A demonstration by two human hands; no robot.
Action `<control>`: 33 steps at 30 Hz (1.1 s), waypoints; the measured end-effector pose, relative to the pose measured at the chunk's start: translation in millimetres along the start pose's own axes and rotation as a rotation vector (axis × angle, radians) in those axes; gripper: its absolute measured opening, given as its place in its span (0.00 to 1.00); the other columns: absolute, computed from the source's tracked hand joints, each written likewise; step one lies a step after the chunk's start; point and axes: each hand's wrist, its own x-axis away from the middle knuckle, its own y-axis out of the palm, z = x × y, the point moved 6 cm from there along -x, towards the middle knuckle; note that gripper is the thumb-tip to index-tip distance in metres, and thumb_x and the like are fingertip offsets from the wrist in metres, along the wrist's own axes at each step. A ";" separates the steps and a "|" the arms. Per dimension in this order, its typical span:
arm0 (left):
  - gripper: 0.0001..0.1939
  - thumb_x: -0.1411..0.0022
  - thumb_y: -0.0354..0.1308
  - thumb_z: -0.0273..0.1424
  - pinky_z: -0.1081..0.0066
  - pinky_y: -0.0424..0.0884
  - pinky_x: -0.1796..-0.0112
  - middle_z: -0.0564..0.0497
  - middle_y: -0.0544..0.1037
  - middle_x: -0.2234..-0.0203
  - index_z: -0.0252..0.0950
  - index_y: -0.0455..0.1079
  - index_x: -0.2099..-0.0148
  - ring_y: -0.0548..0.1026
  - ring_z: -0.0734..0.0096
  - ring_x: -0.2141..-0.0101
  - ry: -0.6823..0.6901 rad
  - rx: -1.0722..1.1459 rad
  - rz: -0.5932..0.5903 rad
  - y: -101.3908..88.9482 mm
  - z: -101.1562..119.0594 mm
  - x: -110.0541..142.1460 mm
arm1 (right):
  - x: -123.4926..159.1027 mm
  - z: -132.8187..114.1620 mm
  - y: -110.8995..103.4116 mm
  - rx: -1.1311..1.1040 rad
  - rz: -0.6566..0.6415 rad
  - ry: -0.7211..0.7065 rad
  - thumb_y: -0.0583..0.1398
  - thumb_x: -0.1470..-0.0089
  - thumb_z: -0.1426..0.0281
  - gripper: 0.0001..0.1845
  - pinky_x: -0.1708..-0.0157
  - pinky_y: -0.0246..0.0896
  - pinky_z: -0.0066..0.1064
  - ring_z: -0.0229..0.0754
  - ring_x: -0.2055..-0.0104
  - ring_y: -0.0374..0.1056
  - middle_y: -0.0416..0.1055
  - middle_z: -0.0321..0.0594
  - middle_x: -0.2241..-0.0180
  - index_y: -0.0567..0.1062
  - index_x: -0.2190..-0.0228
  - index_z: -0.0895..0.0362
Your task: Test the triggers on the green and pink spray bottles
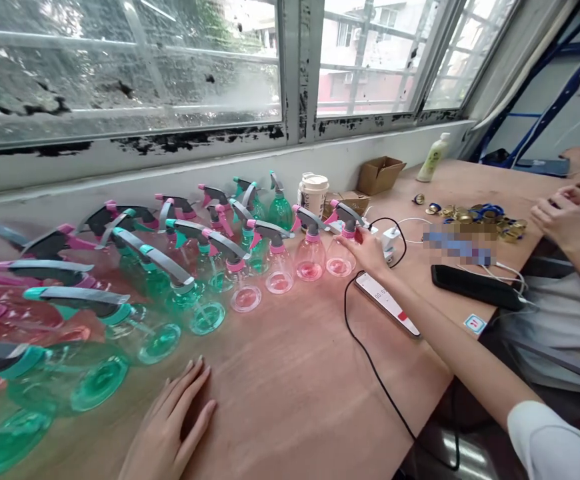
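Transparent pink plastic spray bottle with grey-and-black lever head, standing upright on the tabletop at the right-hand end of the front row; right hand grasping it, fingers about its shoulder just below the pink collar; left hand well apart, nearer the viewer, fingers extended and holding nothing, resting on the wood-toned table near the green-tinted bottles.

Long axis of the held bottle near vertical; pink nozzle end of its head towards the left of the view, grey lever tail towards the right.

To its left, a matching pink bottle, just beside; to its right, behind the hand, white plugs and adapters; nearer the viewer, a white-screened smartphone beside a black cable; tabletop surface extending between left hand and cable; table edge running beneath the right forearm.
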 end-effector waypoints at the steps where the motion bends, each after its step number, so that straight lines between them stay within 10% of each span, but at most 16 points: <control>1: 0.26 0.33 0.50 0.43 0.46 0.67 0.45 0.50 0.66 0.38 0.47 0.57 0.35 0.68 0.51 0.42 0.002 -0.007 -0.001 0.5 -0.7 0.3 | 1.8 -0.1 -1.0 0.003 -0.005 0.011 0.63 0.54 0.45 0.37 0.50 0.65 0.46 0.57 0.52 0.73 0.77 0.56 0.55 0.76 0.55 0.63; 12: 0.20 0.32 0.50 0.42 0.49 0.65 0.42 0.48 0.70 0.42 0.44 0.64 0.40 0.68 0.54 0.42 0.009 0.072 0.006 -6.8 9.3 -3.9 | 97.7 -46.9 -41.5 0.063 0.037 0.040 0.63 0.50 0.50 0.38 0.42 0.58 0.54 0.58 0.41 0.64 0.66 0.56 0.43 0.65 0.44 0.59; 20: 0.14 0.31 0.49 0.33 0.64 0.73 0.51 0.48 0.77 0.53 0.40 0.70 0.48 0.76 0.64 0.53 -0.224 0.263 0.118 -51.8 11.4 24.7 | 203.1 -163.0 73.5 -0.183 -0.734 -0.291 0.59 0.42 0.58 0.17 0.53 0.70 0.50 0.52 0.53 0.74 0.76 0.46 0.56 0.68 0.54 0.53; 27: 0.09 0.38 0.56 0.37 0.67 0.74 0.62 0.52 0.77 0.67 0.38 0.72 0.61 0.77 0.66 0.65 -0.854 0.300 0.712 -128.5 -78.2 157.3 | 290.0 -240.6 146.0 -0.323 -1.154 -0.582 0.56 0.39 0.64 0.17 0.52 0.70 0.48 0.48 0.51 0.73 0.75 0.46 0.54 0.63 0.49 0.51; 33: 0.15 0.40 0.58 0.34 0.62 0.67 0.51 0.45 0.69 0.53 0.37 0.62 0.53 0.70 0.62 0.51 -1.158 0.077 1.036 -182.9 -165.8 234.1 | 335.7 -273.4 169.5 -0.414 -1.291 -0.617 0.55 0.38 0.65 0.15 0.52 0.71 0.44 0.45 0.53 0.74 0.75 0.43 0.54 0.64 0.50 0.51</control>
